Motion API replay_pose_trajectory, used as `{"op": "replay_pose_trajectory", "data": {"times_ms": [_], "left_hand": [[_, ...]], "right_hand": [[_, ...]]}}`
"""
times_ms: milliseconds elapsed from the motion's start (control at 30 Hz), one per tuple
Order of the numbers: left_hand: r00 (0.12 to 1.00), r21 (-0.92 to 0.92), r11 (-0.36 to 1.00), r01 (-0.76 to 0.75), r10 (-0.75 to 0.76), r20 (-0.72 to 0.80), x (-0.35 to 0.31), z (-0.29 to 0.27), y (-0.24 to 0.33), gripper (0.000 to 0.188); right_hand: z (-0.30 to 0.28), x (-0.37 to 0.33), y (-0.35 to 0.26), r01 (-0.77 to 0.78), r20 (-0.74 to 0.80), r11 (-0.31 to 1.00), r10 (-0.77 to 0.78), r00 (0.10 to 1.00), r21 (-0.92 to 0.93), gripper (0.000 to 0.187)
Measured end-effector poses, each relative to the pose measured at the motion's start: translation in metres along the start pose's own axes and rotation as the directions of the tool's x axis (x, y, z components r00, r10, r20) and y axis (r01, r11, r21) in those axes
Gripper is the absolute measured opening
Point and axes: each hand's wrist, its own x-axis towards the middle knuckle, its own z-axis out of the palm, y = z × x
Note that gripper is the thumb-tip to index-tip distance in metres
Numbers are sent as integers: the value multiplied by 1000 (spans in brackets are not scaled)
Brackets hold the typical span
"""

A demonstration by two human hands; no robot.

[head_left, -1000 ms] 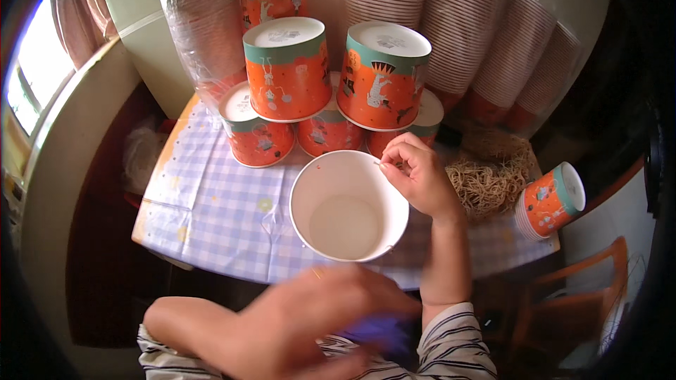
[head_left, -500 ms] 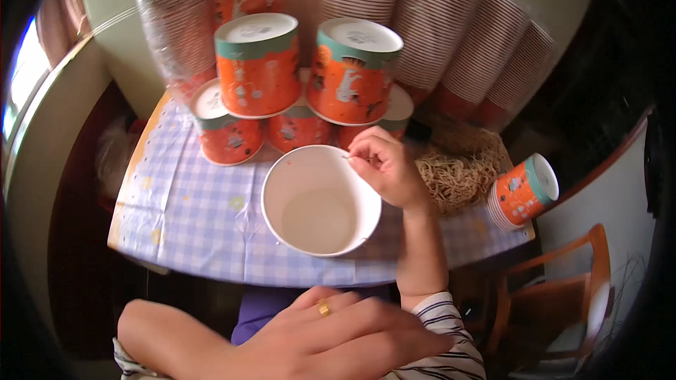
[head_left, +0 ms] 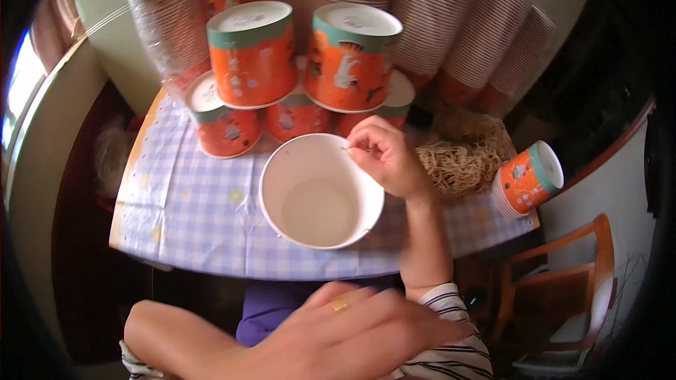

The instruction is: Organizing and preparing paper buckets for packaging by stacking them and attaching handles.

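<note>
A large white-lined paper tub (head_left: pixel 299 169) stands open end up on the table in front of me. My right hand (head_left: pixel 384 155) is at its far right rim, thumb and fingers closed in a pinch. A tiny pale bit shows at those fingertips, too small to name. My left hand (head_left: pixel 352 331), with a gold ring, reaches across in front of me over my right sleeve. Its fingers are stretched out and slightly blurred, and nothing shows in them.
Upside-down orange and green tubs (head_left: pixel 252 63) are piled behind the open one. Tall wrapped stacks of tubs (head_left: pixel 443 14) line the back. Tangled tan cord (head_left: pixel 461 162) lies at right, beside a tilted tub stack (head_left: pixel 524 179). A wooden chair (head_left: pixel 556 288) stands right of the checked tablecloth (head_left: pixel 204 218).
My left hand has shifted a little to the right. The right hand keeps its pinch at the rim. The view has tilted slightly, so the table things sit a little higher.
</note>
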Motion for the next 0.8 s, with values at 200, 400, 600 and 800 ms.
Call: {"op": "replay_pose_trajectory", "data": {"times_ms": [200, 400, 600, 800], "left_hand": [[978, 375, 920, -112, 35, 207, 43, 17, 6, 40], [851, 247, 893, -376, 438, -291, -8, 18, -26, 43], [652, 688, 677, -261, -402, 643, 70, 6, 46, 31], [803, 756, 327, -568, 423, 420, 35, 49, -26, 19]], "right_hand": [[-10, -11, 1, -87, -32, 994, 85, 996, -62, 5], [-6, -5, 5, -36, -29, 999, 35, 999, -2, 8], [-12, -10, 6, -80, -69, 994, 85, 994, 72, 5], [-16, -11, 18, -21, -60, 1000, 21, 998, -1, 5]]}}
